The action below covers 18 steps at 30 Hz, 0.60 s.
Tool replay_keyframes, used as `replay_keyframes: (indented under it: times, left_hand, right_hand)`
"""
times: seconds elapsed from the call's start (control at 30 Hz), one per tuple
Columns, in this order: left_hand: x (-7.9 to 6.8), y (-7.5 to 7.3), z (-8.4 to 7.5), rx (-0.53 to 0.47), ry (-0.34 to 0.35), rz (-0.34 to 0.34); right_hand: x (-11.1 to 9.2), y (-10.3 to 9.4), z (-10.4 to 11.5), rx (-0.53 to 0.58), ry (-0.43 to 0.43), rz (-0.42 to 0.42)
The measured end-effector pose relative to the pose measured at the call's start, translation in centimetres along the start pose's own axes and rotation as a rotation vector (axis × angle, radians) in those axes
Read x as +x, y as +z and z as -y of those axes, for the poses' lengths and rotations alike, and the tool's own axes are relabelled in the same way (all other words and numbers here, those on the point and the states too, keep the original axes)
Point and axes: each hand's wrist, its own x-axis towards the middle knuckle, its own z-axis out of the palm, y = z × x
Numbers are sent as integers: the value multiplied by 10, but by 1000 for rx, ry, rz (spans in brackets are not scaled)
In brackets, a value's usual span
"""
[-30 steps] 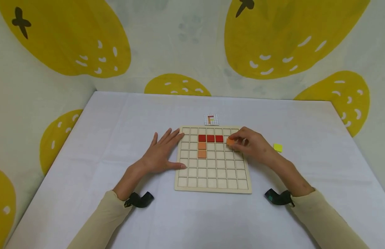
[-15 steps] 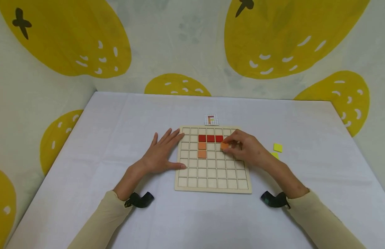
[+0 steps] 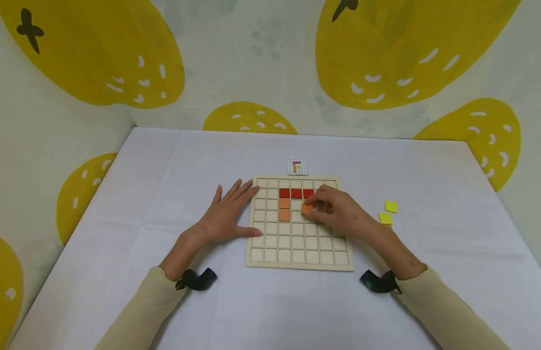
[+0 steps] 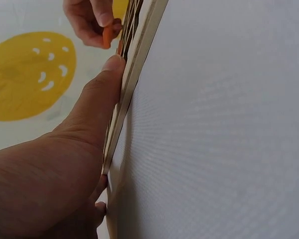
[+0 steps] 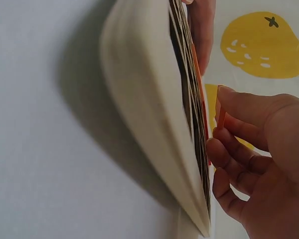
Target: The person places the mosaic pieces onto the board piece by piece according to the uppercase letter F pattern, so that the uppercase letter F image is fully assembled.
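Note:
A wooden grid board [image 3: 297, 253] lies on the table, with three red tiles [image 3: 296, 193] in a row and two orange tiles [image 3: 284, 209] running down from the leftmost. My right hand [image 3: 340, 209] pinches another orange tile [image 3: 306, 208] between thumb and fingers over the board, right of the orange column and just below the red row. In the right wrist view this held tile [image 5: 221, 113] stands slightly off the board's surface. My left hand [image 3: 224, 216] is spread at the board's left edge, its thumb and fingertips resting on the rim.
Two yellow tiles [image 3: 390, 207] lie on the white tablecloth right of the board. A small card [image 3: 297, 167] printed with a coloured grid pattern sits just behind the board. Fabric walls with yellow fruit prints enclose the table at the back and sides.
My right hand has carried the orange tile leftward and slightly nearer across the board. Its arm has uncovered a second yellow tile. The left hand stays in place.

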Motion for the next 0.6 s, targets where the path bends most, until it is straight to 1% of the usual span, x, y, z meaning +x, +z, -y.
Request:
replay_keyframes:
  times: [0.13,0.37,0.47,0.6]
  left_hand:
    - [0,0,0,1,-3,2]
    - [0,1,2,-1,-3,6]
    - [1,1,2,3,-5,10]
    - [2,0,2,4,-8,13]
  right_hand:
    - [2,3,4,20,-16,8]
    - [6,7,8,19,-82,16]
    - [6,9,11,28,-88,26]
    - [6,12,14,13,-80,44]
